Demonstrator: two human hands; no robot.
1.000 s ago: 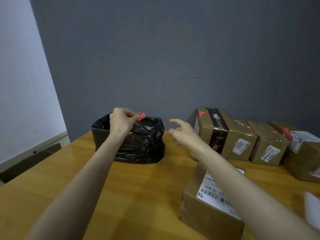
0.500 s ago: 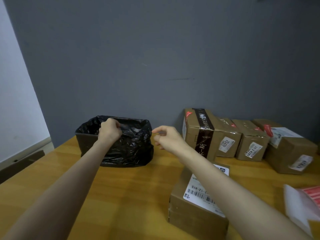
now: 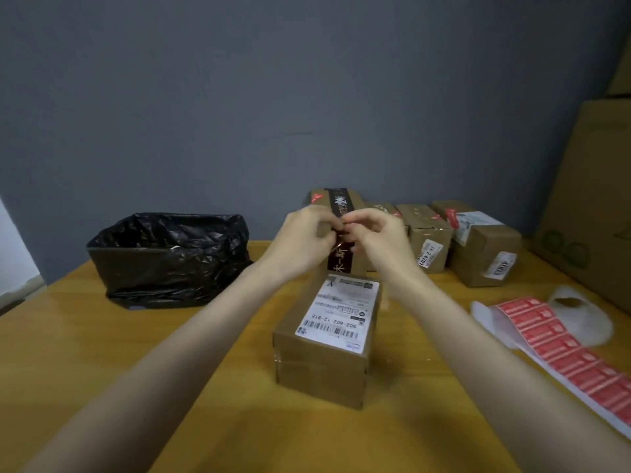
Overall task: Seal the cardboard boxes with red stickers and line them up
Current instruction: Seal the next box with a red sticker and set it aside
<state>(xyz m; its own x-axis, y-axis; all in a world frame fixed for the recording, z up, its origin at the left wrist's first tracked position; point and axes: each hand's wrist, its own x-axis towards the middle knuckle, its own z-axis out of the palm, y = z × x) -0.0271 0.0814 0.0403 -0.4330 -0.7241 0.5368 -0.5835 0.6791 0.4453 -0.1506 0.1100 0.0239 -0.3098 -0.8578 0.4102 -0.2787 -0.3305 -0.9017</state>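
A: What's at your left?
B: The black-lined bin (image 3: 164, 254) on the table (image 3: 102, 370). Then your left hand (image 3: 300, 240) and right hand (image 3: 379, 240), fingers curled and tips meeting. I can't tell if they pinch anything.
A: The boxes?
B: The labelled box (image 3: 327, 336) sits between your forearms, with the row of boxes (image 3: 485, 247) behind by the wall. The red sticker strip (image 3: 563, 343) is at your right.

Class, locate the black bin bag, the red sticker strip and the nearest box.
black bin bag (image 3: 170, 268): head view, front side.
red sticker strip (image 3: 560, 346): head view, its middle.
nearest box (image 3: 321, 380): head view, front face.
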